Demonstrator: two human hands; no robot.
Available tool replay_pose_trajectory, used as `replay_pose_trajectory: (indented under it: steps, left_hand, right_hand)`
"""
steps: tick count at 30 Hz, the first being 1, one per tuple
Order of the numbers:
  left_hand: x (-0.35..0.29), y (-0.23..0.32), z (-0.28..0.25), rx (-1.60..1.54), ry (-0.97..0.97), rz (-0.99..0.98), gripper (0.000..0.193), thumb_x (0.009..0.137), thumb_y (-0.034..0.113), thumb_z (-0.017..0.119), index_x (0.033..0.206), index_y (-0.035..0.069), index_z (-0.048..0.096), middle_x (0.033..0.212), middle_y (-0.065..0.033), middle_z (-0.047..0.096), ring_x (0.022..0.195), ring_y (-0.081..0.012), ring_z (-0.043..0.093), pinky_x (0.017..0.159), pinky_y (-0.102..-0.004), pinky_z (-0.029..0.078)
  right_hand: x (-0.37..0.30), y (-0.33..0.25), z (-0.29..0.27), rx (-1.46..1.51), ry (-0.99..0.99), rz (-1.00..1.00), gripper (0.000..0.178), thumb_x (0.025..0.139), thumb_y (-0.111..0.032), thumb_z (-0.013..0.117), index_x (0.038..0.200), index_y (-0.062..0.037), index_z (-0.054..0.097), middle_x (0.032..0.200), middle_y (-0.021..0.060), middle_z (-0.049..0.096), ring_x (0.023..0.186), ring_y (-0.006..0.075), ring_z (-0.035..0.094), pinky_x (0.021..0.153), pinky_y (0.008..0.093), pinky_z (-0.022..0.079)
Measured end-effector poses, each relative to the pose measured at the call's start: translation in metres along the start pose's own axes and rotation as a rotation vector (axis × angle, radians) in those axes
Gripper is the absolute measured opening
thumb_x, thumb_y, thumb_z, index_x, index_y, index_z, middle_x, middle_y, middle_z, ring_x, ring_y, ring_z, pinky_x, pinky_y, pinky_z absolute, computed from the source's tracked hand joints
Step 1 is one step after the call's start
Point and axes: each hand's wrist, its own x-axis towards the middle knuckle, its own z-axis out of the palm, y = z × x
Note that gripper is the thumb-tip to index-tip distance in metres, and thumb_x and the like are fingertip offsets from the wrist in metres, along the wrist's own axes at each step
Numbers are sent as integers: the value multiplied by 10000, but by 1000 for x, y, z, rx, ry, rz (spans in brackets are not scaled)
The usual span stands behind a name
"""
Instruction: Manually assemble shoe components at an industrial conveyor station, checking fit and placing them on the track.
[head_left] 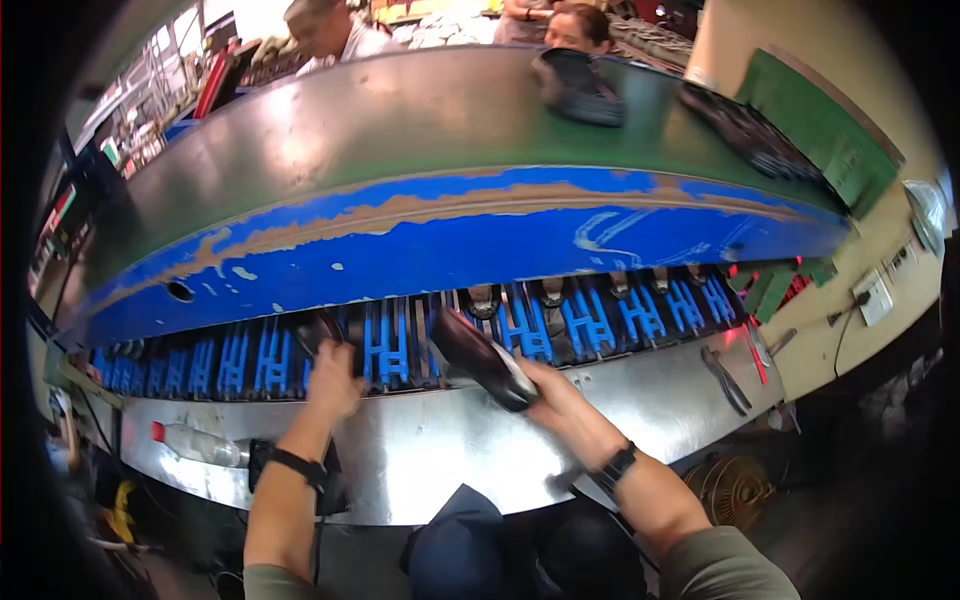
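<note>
Fingers of the person's right hand are clamped on the near end of a dark, glossy shoe, held slanting, its far end to the left by the row of blue holders. The left hand reaches farther left to a dark object among those holders; blur hides whether its fingers have closed on it.

Largest is a raised, greenish metal surface crossing the far side, with a scuffed blue panel along its near face. Nearest the person is a shiny silver tabletop. Between panel and tabletop run the blue holders, left to right. Two more dark shoes, one farther left and one farther right, rest on the raised surface's right part. On the tabletop, a clear bottle with a red cap lies at left, and pliers lie at right.
</note>
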Motion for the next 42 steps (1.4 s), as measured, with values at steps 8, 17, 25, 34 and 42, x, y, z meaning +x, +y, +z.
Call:
replay_pose_trajectory:
  steps: [8,17,25,34,42]
  left_hand:
    - [-116,295,-107,-123,-185,956,642,794,180,805,1360,47,531,1484,-279,374,1290,-460,508,1058,-486,474]
    - [-32,587,-153,-269,242,1317,550,923,211,657,1397,-5,479,1443,-260,460,1332,-424,484,1091,-464,444]
    - [130,686,-157,83,408,845,471,855,378,685,1191,49,657,1237,-208,656,1206,-375,595,1009,-496,474]
    - [-100,534,-195,-293,334,1393,174,789,123,736,886,58,607,858,-104,622,794,-347,588,725,-444,471]
    - [-445,259,-7,-154,-333,844,171,805,227,678,860,92,588,780,-116,578,743,-321,619,659,-440,490]
  right_hand:
    - [-269,-37,-106,-1067,344,-419,621,892,-217,729,1425,-17,481,1369,166,564,1247,302,577,1040,399,477]
    - [-241,-38,-176,-1364,531,-1062,656,713,-178,853,1285,8,592,1254,224,642,1157,403,628,997,437,517]
    - [-227,-44,-180,-1477,563,-1298,617,697,-114,852,1235,17,580,1217,246,649,1126,414,648,975,445,534]
    - [-234,-31,-198,-1489,564,-1159,645,698,-79,809,1289,-15,559,1268,216,626,1165,404,615,999,448,511]
    - [-273,-85,-79,-1780,549,-891,608,714,-226,819,1250,-30,613,1031,197,709,960,398,679,866,490,548]
